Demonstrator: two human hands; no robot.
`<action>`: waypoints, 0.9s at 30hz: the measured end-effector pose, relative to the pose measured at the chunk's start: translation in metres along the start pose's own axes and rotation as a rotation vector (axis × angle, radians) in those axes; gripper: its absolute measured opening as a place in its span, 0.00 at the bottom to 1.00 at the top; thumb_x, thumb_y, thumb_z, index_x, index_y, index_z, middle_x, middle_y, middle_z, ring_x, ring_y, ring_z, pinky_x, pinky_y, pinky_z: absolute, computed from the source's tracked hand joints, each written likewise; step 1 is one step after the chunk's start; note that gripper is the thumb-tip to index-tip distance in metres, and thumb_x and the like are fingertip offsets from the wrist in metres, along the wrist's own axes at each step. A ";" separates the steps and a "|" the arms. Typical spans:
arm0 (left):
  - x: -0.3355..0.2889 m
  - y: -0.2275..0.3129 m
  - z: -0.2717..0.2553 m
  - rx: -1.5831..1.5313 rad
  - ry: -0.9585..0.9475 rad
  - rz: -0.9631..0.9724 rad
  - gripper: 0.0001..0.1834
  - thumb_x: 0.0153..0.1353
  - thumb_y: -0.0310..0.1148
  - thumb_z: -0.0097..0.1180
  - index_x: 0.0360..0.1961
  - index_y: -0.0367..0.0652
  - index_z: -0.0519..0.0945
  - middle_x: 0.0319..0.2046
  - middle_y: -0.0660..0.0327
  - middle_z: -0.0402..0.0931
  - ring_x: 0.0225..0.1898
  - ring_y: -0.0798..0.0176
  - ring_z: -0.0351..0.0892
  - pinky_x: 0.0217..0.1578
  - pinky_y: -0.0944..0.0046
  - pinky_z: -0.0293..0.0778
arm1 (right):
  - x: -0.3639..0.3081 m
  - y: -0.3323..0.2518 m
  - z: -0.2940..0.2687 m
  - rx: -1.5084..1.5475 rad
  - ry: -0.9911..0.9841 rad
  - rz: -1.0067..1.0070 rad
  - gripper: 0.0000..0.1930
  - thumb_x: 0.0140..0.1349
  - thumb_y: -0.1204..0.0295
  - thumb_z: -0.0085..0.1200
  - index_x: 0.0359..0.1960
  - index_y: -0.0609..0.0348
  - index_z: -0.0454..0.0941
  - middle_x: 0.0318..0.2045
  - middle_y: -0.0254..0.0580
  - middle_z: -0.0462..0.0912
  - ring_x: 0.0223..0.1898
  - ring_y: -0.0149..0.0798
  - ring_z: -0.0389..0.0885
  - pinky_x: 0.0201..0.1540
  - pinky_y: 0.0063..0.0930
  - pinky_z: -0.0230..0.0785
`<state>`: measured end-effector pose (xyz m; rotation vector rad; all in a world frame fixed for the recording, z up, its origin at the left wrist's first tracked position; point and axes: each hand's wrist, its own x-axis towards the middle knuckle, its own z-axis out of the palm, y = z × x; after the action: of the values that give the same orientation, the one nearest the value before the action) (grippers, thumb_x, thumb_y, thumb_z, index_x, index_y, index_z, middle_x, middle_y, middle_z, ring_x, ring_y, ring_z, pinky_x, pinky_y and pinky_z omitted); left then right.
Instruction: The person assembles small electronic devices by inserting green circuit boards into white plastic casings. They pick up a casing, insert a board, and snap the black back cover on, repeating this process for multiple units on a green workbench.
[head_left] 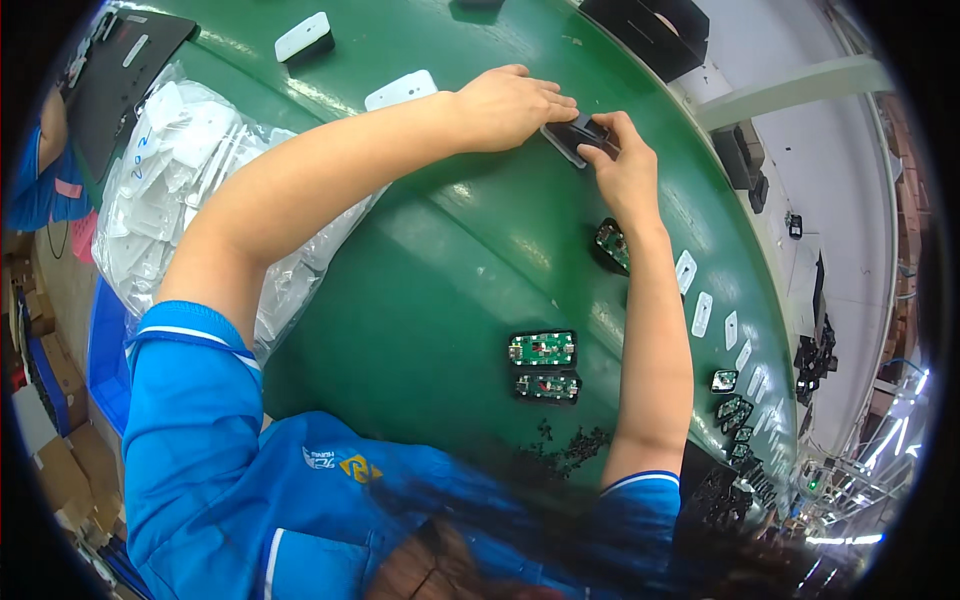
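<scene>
A black device casing [577, 132] with a pale lower edge is held tilted just above or on the green table, at its far side. My right hand [628, 165] grips its right end between thumb and fingers. On its left end press the fingers of my left hand [515, 108], held close together; the palm hides part of the casing. Left of that hand lies a white cover plate [400, 90]. Near my right forearm sits a black casing with a green circuit board [612, 246]. Two more open casings [542, 349] with green boards lie side by side closer to me.
A clear plastic bag [190, 150] full of white covers lies under my left arm. White plates [703, 314] line the right side, with several casings below. Small black parts [565, 452] are scattered near me. A black box [655, 35] stands beyond; another person's sleeve [35, 190] shows left.
</scene>
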<state>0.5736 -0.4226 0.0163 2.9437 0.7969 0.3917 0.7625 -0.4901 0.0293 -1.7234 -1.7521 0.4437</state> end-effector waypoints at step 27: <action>0.055 -0.025 0.025 -0.325 0.072 -0.170 0.16 0.58 0.37 0.57 0.42 0.37 0.76 0.32 0.53 0.78 0.34 0.57 0.80 0.38 0.60 0.75 | 0.030 0.027 -0.023 -0.145 -0.005 0.083 0.18 0.58 0.56 0.58 0.45 0.51 0.77 0.41 0.43 0.79 0.43 0.44 0.77 0.46 0.37 0.70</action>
<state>0.6135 -0.3734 0.0012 2.5542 0.8883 0.5575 0.7994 -0.4631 0.0348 -1.9029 -1.7593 0.3646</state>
